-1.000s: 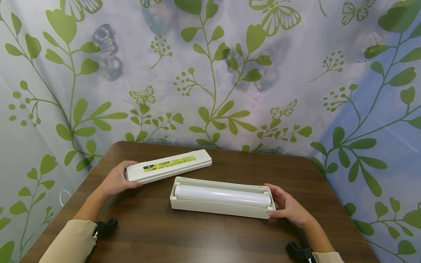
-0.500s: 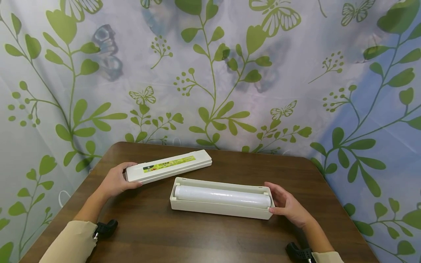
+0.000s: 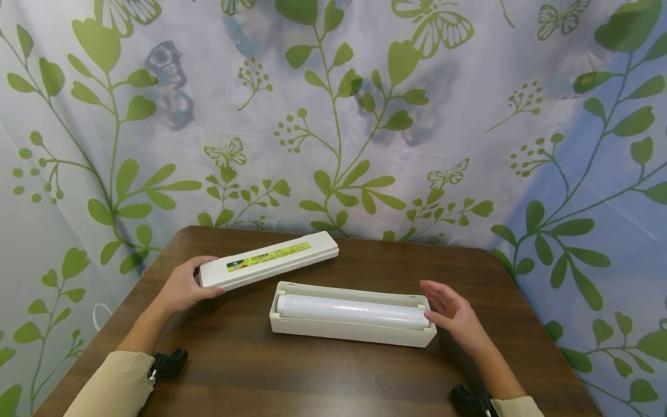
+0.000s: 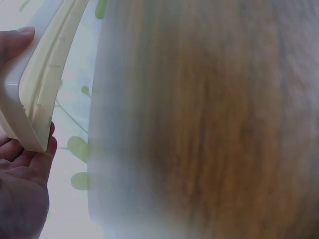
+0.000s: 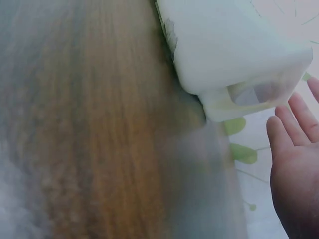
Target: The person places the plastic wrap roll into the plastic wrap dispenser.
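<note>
My left hand (image 3: 182, 288) grips the near-left end of a long white lid (image 3: 271, 272) with a yellow-green label, thumb on one side and fingers on the other. In the left wrist view the hollow underside of the lid (image 4: 42, 94) shows above the palm. To its right a white cling film box (image 3: 349, 334) stands uncovered on the table, with a roll of cling film (image 3: 349, 308) lying lengthwise inside. Beside the box's right end is my right hand (image 3: 461, 318), fingers extended, its thumb near the roll's end. Whether that thumb touches the box, I cannot tell.
The brown wooden table (image 3: 292, 382) ends just behind the lid. A curtain (image 3: 333, 116) with green leaves and butterflies hangs behind it. Black wrist mounts (image 3: 168, 363) sit on both forearms.
My right hand has let go of the box's end, its fingers lifting and spreading. The lid's far end has risen slightly in my left hand. The box has stayed in place.
</note>
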Demonstrator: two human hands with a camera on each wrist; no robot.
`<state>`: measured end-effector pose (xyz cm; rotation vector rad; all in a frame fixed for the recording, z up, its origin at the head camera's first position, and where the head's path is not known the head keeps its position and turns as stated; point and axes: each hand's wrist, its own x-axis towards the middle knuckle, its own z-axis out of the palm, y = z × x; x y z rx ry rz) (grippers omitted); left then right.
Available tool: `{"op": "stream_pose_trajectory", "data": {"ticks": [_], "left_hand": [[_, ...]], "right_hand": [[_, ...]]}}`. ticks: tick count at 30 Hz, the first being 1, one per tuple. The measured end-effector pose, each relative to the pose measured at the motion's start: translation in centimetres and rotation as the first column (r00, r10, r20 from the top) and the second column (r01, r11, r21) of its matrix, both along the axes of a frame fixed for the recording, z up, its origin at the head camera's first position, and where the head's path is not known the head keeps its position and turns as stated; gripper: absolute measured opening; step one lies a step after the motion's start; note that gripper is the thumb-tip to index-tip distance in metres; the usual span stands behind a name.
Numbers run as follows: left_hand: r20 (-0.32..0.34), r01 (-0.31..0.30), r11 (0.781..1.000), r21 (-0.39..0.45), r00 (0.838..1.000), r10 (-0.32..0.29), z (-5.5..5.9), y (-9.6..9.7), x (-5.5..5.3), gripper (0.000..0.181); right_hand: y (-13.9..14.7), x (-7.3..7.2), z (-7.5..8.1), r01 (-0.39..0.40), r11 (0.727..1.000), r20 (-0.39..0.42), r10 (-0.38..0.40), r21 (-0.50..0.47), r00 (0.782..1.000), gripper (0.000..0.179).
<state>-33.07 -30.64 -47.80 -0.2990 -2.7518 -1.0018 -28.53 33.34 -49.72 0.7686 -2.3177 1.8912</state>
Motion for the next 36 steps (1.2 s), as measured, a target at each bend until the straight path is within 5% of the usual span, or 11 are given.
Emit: {"op": "stream_pose_trajectory", "data": {"ticks": [13, 36], "left_hand": [[-0.013, 0.036, 0.999, 0.041, 0.999, -0.035, 0.7, 1.0, 0.4, 0.082], [-0.043, 0.127, 0.985, 0.118, 0.992, -0.123, 1.8, 3.1, 0.5, 0.076]], "right_hand": [[-1.6, -0.9, 2.3, -0.001, 1.000, -0.067, 0.001, -0.005, 0.998, 0.057], [-4.6, -3.5, 6.3, 0.001, 0.971, -0.024, 0.005, 0.240, 1.000, 0.062]]}}
